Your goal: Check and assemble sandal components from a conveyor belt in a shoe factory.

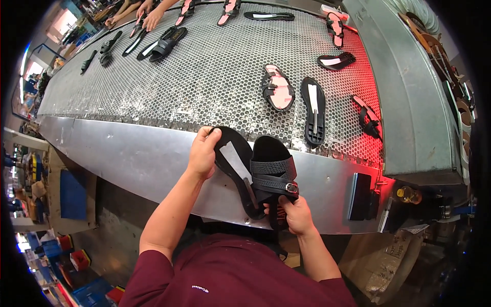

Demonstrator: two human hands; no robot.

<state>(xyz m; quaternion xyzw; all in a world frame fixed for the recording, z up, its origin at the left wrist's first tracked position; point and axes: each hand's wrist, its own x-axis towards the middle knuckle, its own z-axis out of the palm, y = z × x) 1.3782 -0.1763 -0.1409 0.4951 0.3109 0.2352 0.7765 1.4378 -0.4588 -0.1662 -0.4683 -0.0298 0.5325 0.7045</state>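
Observation:
My left hand (pixel 203 156) grips a black shoe sole (pixel 234 171) by its toe end, thumb on top. A pale strip and a narrow metal shank run along the middle of this sole. Closed round the heel end of a black sandal (pixel 273 168) is my right hand (pixel 299 215), with the thumb on the footbed. The sandal has wide textured straps and a silver buckle (pixel 291 188). Sole and sandal are held side by side over the metal front ledge (pixel 153 153), their edges meeting or overlapping near the heels.
Beyond the ledge, a perforated belt (pixel 204 87) carries a loose sole (pixel 313 110), a pink-bottomed sandal upper (pixel 279 89) and several others. A red-lit metal housing (pixel 409 87) stands at right, near a dark flat device (pixel 359 194) and a bottle (pixel 409 194). Another person's hands (pixel 151 19) work far left.

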